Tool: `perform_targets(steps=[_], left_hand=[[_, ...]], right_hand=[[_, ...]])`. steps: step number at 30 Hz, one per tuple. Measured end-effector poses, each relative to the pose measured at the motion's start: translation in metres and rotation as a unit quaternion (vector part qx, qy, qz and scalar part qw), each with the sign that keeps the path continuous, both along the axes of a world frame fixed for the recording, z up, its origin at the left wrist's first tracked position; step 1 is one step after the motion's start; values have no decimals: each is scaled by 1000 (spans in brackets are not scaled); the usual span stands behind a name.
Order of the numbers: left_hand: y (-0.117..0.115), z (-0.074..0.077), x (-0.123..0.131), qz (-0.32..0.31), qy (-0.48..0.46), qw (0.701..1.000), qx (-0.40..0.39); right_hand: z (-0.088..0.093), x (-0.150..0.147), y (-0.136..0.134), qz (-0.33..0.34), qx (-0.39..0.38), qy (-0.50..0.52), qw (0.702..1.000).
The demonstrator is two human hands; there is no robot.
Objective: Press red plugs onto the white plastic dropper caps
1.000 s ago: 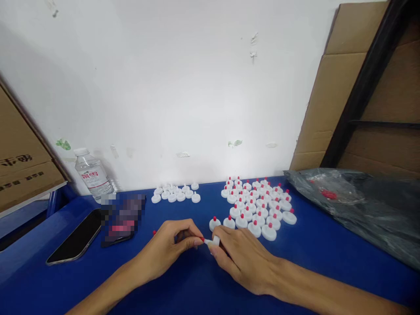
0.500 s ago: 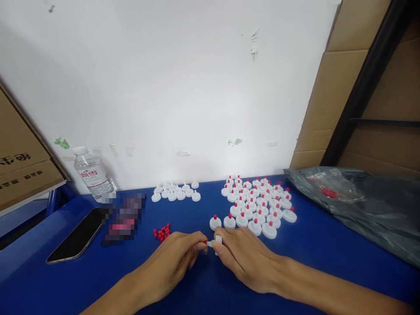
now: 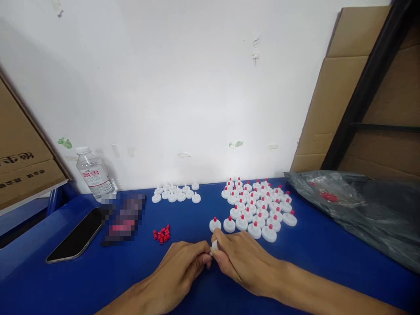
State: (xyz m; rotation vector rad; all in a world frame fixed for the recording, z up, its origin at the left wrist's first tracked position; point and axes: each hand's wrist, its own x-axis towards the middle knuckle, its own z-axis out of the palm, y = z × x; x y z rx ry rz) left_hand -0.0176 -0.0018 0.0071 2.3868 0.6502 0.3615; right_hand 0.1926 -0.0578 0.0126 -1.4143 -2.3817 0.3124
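My right hand (image 3: 244, 260) is closed around a white nozzle cap (image 3: 215, 245), held on its side with the spout pointing left. The fingers of my left hand (image 3: 183, 269) pinch at the spout's tip and hide the small red cap there. Both hands meet low over the blue table. Just beyond my right hand stand many white nozzle caps with red tips (image 3: 242, 223), upright in a close group. Loose red tip caps (image 3: 162, 235) lie in a small pile beyond my left hand. Farther back, several white nozzle caps without red tips (image 3: 172, 197) sit near the wall.
On the left of the blue table (image 3: 183, 218) lie a phone (image 3: 77, 236) and a blurred dark packet (image 3: 126, 218), with a water bottle (image 3: 94, 175) behind. A grey plastic bag (image 3: 361, 218) spreads along the right. Cardboard (image 3: 320, 109) leans by the wall.
My hands have drawn closer together and slightly lower. The red cap seen between my left fingertips is now covered, and the white nozzle cap has tilted in my right hand.
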Motion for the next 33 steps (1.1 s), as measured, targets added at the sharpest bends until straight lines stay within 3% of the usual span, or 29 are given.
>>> perform_targets(steps=[6, 12, 17, 22, 28, 33], left_hand=[[0, 3, 0, -7, -6, 998, -69], [1, 4, 1, 8, -45, 994, -104], [5, 9, 7, 96, -134, 972, -170], [6, 15, 8, 157, -127, 979, -30], [14, 18, 1, 191, 9, 965, 179], [18, 14, 1, 172, 68, 960, 211]], right_hand=[[-5, 7, -1, 57, 21, 10, 998], [-4, 9, -1, 62, 16, 3, 998], [3, 4, -2, 36, -4, -5, 999], [4, -1, 0, 31, 2, -27, 999], [-1, -1, -5, -1, 38, -19, 999], [5, -2, -5, 67, 39, -34, 996]])
